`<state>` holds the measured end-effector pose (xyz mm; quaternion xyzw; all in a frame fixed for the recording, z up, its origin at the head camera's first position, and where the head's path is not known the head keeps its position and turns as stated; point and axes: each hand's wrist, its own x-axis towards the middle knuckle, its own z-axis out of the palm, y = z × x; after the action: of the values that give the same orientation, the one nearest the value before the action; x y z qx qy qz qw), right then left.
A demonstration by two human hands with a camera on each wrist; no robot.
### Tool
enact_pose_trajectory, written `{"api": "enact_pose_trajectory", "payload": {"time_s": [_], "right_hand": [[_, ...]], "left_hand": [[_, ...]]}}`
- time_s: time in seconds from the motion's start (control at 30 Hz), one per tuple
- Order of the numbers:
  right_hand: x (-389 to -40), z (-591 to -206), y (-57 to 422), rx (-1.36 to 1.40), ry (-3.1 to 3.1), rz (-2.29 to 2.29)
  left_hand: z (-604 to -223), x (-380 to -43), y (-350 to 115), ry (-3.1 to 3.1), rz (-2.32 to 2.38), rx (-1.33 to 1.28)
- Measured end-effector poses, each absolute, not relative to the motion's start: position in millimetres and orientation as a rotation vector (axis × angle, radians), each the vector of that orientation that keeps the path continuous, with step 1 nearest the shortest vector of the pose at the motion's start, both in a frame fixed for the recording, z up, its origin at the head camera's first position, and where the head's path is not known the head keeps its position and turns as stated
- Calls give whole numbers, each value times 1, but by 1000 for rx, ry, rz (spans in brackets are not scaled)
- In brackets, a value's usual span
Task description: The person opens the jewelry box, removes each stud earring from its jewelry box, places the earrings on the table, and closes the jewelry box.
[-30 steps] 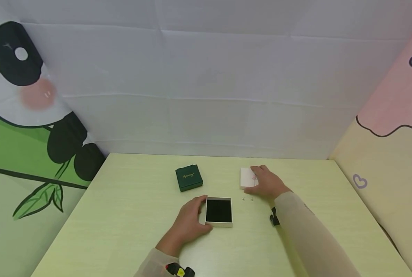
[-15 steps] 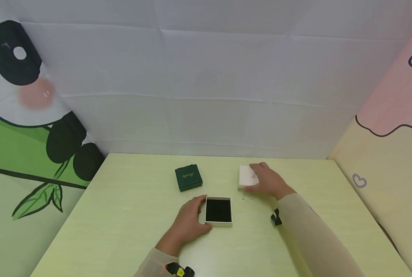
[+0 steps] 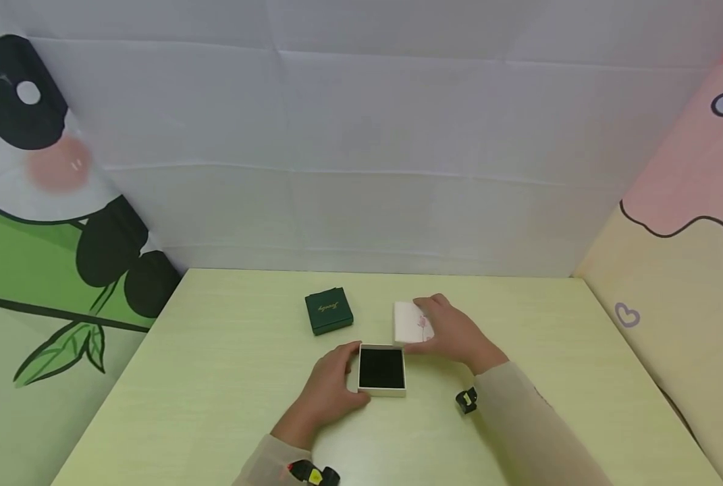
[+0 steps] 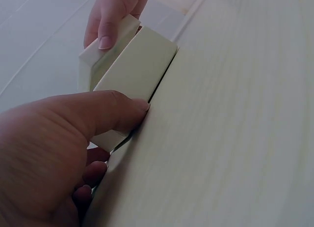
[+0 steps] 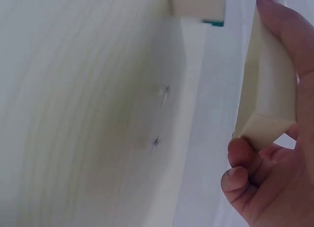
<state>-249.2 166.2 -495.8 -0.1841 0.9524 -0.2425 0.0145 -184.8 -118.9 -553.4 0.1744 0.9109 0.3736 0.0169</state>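
A small square cream box base [image 3: 391, 393] with a black lining stands on the table. My left hand [image 3: 329, 391] grips it from the left, with the thumb at its near side and fingers around the back. Just behind it, my right hand [image 3: 451, 332] holds a white box lid [image 3: 411, 324] printed with a pink flower. In the right wrist view the lid [image 5: 274, 84] is raised off the table, its hollow underside partly showing. Two tiny stud earrings [image 5: 156, 142] lie on the table below it. In the left wrist view the lid [image 4: 105, 55] looks tilted beside the base.
A dark green box [image 3: 329, 310] with gold lettering sits behind and left of the cream box base. The pale wooden table [image 3: 215, 378] ends at a white cloth backdrop [image 3: 361, 202]. Cartoon-printed panels [image 3: 671, 270] flank both sides.
My right hand has lifted the white lid and carried it left and slightly nearer, towards the box base. My left hand keeps its grip on the base in the same place.
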Motion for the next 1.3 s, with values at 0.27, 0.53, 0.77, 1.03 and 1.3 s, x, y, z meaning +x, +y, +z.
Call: {"api": "enact_pose_trajectory", "payload": {"time_s": [0.27, 0.53, 0.77, 1.03, 1.3], "right_hand": [[-223, -496, 149, -524, 2934, -1000], [-208, -505, 136, -458, 2873, -1244], [-200, -520, 124, -502, 2834, -1264], [-195, -530, 112, -583, 2842, -1179], [-189, -530, 111, -573, 2867, -1131]], "left_hand": [[-554, -185, -118, 2834, 1158, 538], [-554, -186, -117, 2819, 1173, 528], [-555, -186, -118, 2818, 1173, 528], [-559, -187, -119, 2815, 1165, 521], [-562, -188, -118, 2826, 1177, 535]]}}
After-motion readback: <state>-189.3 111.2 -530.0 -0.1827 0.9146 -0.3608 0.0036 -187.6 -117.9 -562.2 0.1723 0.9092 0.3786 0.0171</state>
